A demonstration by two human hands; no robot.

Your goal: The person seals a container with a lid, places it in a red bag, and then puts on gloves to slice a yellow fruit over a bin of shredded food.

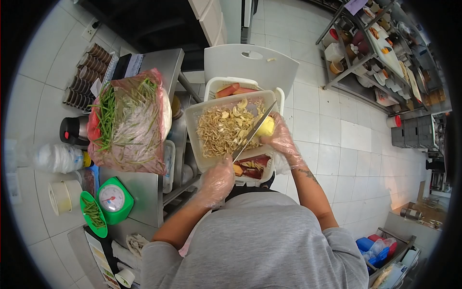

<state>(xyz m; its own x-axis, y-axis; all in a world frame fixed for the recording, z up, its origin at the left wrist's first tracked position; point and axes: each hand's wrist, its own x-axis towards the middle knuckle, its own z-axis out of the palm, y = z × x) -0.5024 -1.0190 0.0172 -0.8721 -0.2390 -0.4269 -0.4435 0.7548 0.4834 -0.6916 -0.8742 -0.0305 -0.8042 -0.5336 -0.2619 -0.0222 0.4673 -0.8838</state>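
My left hand (216, 183), in a clear plastic glove, is closed around the handle of a long knife (254, 132). The blade slants up and to the right across a white plastic tub (192, 139). My right hand (280, 137), gloved too, grips a peeled yellow chunk (266, 126) at the tub's right side, right against the blade. Thin brownish shreds (214, 132) fill the tub, with pale yellow slices (240, 110) scattered on top. Under it, a white basket (278, 96) holds reddish-brown pieces (252, 167).
A pale plastic chair (216, 60) stands beyond the tub. On the steel table (139, 190) at left are a plastic bag of green stalks (132, 127), a green scale (115, 200) and a green bowl of cut beans (94, 214). Loaded shelves (356, 67) stand at right.
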